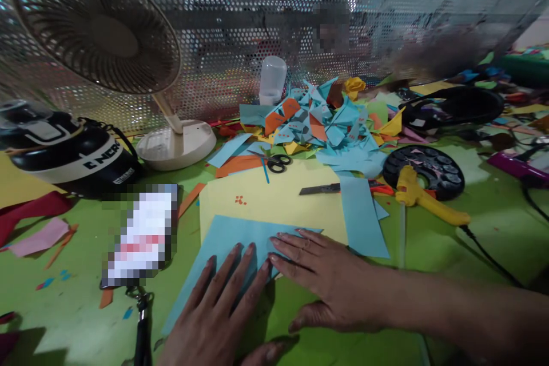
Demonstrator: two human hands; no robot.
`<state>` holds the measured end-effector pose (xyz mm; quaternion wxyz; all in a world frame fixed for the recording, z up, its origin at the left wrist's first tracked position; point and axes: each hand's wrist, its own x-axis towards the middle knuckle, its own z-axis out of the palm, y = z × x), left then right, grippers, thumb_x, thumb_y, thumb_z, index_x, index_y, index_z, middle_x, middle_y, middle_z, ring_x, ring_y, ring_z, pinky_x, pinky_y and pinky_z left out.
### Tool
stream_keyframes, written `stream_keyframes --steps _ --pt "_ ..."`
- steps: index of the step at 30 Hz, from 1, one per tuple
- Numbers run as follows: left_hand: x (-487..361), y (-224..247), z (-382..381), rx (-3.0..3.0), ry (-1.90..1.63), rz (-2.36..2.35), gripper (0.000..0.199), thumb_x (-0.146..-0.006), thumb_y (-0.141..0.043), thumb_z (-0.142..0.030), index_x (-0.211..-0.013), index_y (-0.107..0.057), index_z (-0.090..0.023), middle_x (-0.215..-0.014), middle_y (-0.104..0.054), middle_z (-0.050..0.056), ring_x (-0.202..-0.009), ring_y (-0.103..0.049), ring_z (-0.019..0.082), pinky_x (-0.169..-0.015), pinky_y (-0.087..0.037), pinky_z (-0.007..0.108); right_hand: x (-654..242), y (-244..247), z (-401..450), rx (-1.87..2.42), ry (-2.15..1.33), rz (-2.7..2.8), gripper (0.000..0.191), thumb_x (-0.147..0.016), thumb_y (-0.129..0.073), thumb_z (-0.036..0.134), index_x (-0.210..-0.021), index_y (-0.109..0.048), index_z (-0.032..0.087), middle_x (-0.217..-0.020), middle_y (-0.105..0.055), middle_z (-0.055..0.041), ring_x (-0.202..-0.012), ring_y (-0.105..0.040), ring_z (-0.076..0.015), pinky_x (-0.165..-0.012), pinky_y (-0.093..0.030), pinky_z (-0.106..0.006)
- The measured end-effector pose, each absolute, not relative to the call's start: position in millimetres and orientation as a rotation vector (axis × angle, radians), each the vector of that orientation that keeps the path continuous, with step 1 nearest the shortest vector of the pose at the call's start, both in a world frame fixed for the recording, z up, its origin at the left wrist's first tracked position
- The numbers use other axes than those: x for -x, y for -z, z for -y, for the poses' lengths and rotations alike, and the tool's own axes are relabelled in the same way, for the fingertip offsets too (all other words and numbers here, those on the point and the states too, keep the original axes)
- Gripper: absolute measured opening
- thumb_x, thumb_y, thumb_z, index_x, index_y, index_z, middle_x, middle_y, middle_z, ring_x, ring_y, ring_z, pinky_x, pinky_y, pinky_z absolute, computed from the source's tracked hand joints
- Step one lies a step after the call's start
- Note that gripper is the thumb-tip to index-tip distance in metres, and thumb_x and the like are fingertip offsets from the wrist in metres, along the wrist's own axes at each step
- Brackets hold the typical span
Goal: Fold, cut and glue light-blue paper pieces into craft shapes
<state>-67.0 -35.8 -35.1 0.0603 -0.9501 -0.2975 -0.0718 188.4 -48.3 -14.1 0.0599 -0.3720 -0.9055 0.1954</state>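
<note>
A sheet of blue paper (227, 234) lies partly over a pale yellow sheet (274, 194) on the green table. My left hand (218, 303) rests flat on the blue paper, its fingers stretched out and pointing away from me. From the right, my right hand (317, 274) lies across the paper's right part with fingers extended, their tips close to my left index finger. The paper's near right edge is hidden under my hands. Beyond them, small orange paper bits (240, 200) sit on the yellow sheet, and a cutter knife (319, 189) lies by a blue strip (364, 223).
A fan (175, 146), a black bottle (77, 154) and a phone (143, 234) with a strap are on the left. Black-handled scissors (278, 163) lie before a heap of folded blue paper (326, 114). To the right are a yellow glue gun (429, 203) and a round black tray (448, 168).
</note>
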Motion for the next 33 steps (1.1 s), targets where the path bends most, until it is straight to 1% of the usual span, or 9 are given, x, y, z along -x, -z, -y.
stream_keyframes --steps 5,8,12,16,20,23,27,30,33 --pt "66 36 35 2.855 0.242 0.899 0.075 -0.085 -0.046 -0.060 -0.148 -0.023 -0.027 -0.146 -0.042 0.006 -0.134 -0.036 0.032 -0.105 -0.035 0.047 -189 18 48 1.112 -0.583 2.719 0.077 -0.090 -0.031 0.063 -0.146 -0.028 0.010 -0.152 -0.024 -0.0164 -0.143 -0.013 -0.0226 -0.118 -0.011 -0.042" --pt "65 37 34 2.836 0.218 0.883 0.073 -0.086 -0.044 -0.059 -0.148 -0.024 -0.026 -0.147 -0.040 0.007 -0.134 -0.035 0.032 -0.103 -0.038 0.048 -189 19 48 1.116 -0.570 2.711 0.077 -0.090 -0.031 0.063 -0.146 -0.027 0.010 -0.152 -0.024 -0.0157 -0.143 -0.013 -0.0221 -0.118 -0.011 -0.044" --pt "65 37 35 2.815 0.264 0.845 0.074 -0.085 -0.041 -0.062 -0.147 -0.025 -0.024 -0.148 -0.039 0.009 -0.134 -0.035 0.033 -0.102 -0.038 0.051 -190 19 48 1.121 -0.559 2.719 0.078 -0.090 -0.033 0.063 -0.147 -0.025 0.011 -0.153 -0.022 -0.0136 -0.144 -0.010 -0.0221 -0.118 -0.009 -0.044" --pt "64 33 36 2.849 0.176 0.864 0.074 -0.086 -0.040 -0.061 -0.147 -0.027 -0.021 -0.147 -0.039 0.013 -0.135 -0.034 0.035 -0.101 -0.038 0.053 -191 21 48 1.120 -0.555 2.745 0.078 -0.090 -0.033 0.063 -0.147 -0.024 0.010 -0.154 -0.020 -0.0124 -0.144 -0.008 -0.0236 -0.119 -0.007 -0.046" --pt "62 29 36 2.890 0.136 0.916 0.074 -0.086 -0.039 -0.063 -0.146 -0.027 -0.023 -0.146 -0.040 0.011 -0.135 -0.033 0.034 -0.102 -0.037 0.054 -191 23 48 1.114 -0.528 2.760 0.077 -0.090 -0.035 0.062 -0.148 -0.022 0.012 -0.154 -0.019 -0.0112 -0.144 -0.009 -0.0237 -0.118 -0.006 -0.047" --pt "62 29 36 2.913 0.128 0.929 0.074 -0.085 -0.039 -0.064 -0.146 -0.027 -0.023 -0.147 -0.040 0.011 -0.135 -0.033 0.035 -0.102 -0.037 0.054 -190 22 47 1.134 -0.535 2.785 0.078 -0.089 -0.037 0.063 -0.148 -0.023 0.013 -0.154 -0.019 -0.0130 -0.143 -0.010 -0.0257 -0.118 -0.008 -0.050" --pt "61 29 36 2.925 0.135 0.940 0.073 -0.087 -0.039 -0.063 -0.146 -0.028 -0.022 -0.149 -0.036 0.012 -0.136 -0.032 0.036 -0.103 -0.036 0.055 -188 22 46 1.166 -0.554 2.811 0.080 -0.088 -0.035 0.064 -0.147 -0.025 0.010 -0.153 -0.020 -0.0164 -0.143 -0.010 -0.0289 -0.116 -0.010 -0.053" --pt "61 31 36 2.932 0.144 0.938 0.073 -0.087 -0.037 -0.063 -0.147 -0.025 -0.023 -0.149 -0.035 0.010 -0.135 -0.032 0.036 -0.103 -0.035 0.056 -188 24 46 1.143 -0.528 2.788 0.079 -0.089 -0.036 0.063 -0.147 -0.025 0.011 -0.153 -0.020 -0.0155 -0.143 -0.010 -0.0276 -0.117 -0.008 -0.051" --pt "61 33 36 2.956 0.139 0.934 0.077 -0.087 -0.034 -0.066 -0.149 -0.018 -0.024 -0.150 -0.034 0.009 -0.135 -0.032 0.038 -0.102 -0.034 0.058 -188 25 47 1.133 -0.523 2.758 0.078 -0.088 -0.038 0.062 -0.147 -0.028 0.012 -0.153 -0.022 -0.0144 -0.143 -0.011 -0.0263 -0.118 -0.006 -0.049"
